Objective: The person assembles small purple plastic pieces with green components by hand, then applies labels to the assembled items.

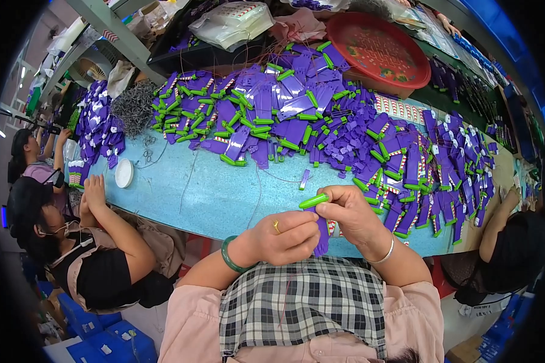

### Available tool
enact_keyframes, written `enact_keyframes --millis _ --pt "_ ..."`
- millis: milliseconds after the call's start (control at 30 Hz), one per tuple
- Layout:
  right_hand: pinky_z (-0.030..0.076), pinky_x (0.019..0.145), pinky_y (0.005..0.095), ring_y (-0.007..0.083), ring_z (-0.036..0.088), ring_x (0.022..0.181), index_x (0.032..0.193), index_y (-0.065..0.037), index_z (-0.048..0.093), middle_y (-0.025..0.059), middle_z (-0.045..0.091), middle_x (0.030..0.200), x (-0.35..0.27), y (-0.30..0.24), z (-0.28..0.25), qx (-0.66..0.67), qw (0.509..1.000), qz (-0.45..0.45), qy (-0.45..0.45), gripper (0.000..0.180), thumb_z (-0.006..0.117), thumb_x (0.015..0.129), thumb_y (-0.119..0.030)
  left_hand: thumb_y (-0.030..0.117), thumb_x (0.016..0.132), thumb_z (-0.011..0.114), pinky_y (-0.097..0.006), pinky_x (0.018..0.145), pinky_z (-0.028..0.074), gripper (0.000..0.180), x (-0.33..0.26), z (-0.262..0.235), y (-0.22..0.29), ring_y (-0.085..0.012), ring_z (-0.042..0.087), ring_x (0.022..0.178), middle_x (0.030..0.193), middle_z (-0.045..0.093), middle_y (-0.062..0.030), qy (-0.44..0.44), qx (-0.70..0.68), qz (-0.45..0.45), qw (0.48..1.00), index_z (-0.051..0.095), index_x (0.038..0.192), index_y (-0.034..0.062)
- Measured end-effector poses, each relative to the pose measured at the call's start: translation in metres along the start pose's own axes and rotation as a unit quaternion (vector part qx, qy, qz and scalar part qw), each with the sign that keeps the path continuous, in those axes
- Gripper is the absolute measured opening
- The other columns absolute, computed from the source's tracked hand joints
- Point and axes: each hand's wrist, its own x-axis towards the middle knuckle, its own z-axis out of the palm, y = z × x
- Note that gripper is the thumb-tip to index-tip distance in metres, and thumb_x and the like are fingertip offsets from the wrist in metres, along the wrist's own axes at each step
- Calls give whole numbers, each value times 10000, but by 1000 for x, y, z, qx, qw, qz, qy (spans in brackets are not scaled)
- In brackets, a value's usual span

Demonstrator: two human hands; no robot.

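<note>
Close above the near edge of the table, my two hands meet around a purple flat piece with a glossy green bar (pixel 313 201) at its top. My left hand (pixel 284 238) is closed, its fingers curled at the purple part (pixel 322 243), which hangs partly hidden below them. Thumb and fingers of my right hand (pixel 351 213) pinch the right end of the green bar. Just beyond my hands lies a small loose purple strip (pixel 304 179). A large pile of similar purple pieces with green bars (pixel 290 103) spreads across the table.
The light blue table (pixel 218 193) carries small purple parts (pixel 354 133), a tangle of grey wire rings (pixel 136 107) and a white dish (pixel 124 173). A red basin (pixel 378 48) stands at the back. People sit at left (pixel 97 254) and right (pixel 508 248).
</note>
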Motion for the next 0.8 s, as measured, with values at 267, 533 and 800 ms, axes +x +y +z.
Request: enact_keyframes --millis 267,533,800 --pt "396 554 237 69 509 565 641 -30 627 8 592 610 -27 16 -10 -95 987 90 -90 345 547 923 -212 -3 635 659 -330 658 584 230 -7 -2 7 -282 616 864 907 575 -126 -14 1 -27 1000 619 859 -38" --pt "479 736 335 198 609 777 988 2 558 126 590 938 -24 18 -22 -483 789 -370 91 194 607 802 -27 -47 695 690 -317 601 510 191 -12 29 5 -240 613 748 845 585 -101 23 -142 -269 952 607 861 -4" --pt "581 754 314 161 593 905 1193 36 496 74 501 1084 -19 45 -50 -16 973 -175 147 323 507 870 47 200 793 680 -404 629 481 239 -12 50 -44 -321 588 751 854 552 -120 -222 67 -451 862 532 869 28"
